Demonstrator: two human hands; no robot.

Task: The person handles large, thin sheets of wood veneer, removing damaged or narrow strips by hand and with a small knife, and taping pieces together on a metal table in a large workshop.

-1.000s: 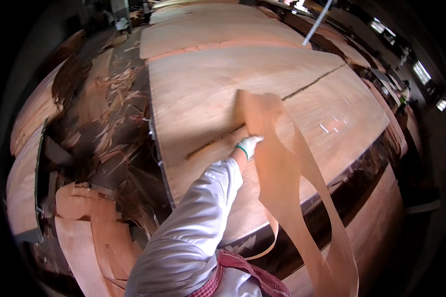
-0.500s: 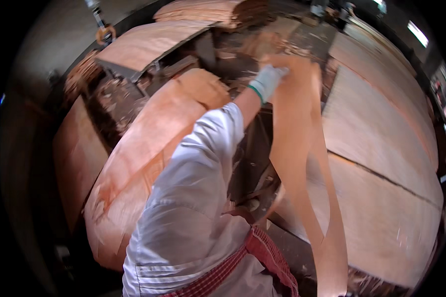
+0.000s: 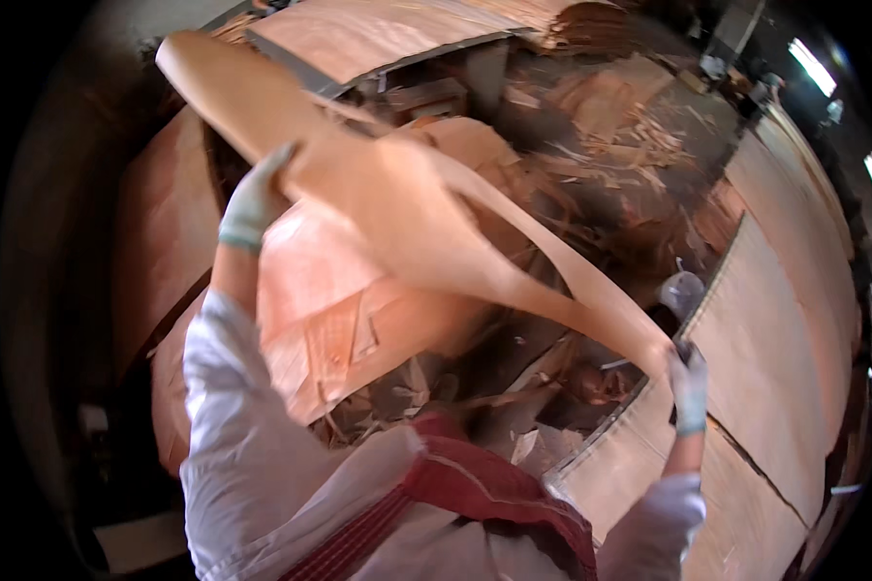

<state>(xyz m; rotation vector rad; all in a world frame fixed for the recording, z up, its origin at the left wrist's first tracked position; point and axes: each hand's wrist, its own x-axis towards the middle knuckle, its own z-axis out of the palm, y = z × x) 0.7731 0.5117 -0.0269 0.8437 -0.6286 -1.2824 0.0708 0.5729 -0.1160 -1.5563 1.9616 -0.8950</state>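
A long, thin sheet of tan wood veneer (image 3: 388, 203) stretches across the view between my two gloved hands. A lengthwise split opens a gap in its right part. My left hand (image 3: 260, 198), in a white glove with a green cuff, grips its lower edge toward the left end. That end sticks out past the hand to the upper left. At the right, my right hand (image 3: 688, 387) closes around the narrow tip of the sheet. Beneath the veneer lies a pile of pinkish veneer sheets (image 3: 310, 261), partly hidden by it.
On the right stands a wide stack of pale sheets (image 3: 756, 339). A veneer-topped table (image 3: 388, 39) is at the back. Broken veneer scraps (image 3: 639, 136) litter the floor, with a whitish translucent container (image 3: 681, 292) beside the right stack. Another sheet (image 3: 165, 242) leans at the left.
The veneer sheet has swung from hanging upright to lying slantwise across the view. My left hand has moved left with it, and my right hand has come into view holding the tip.
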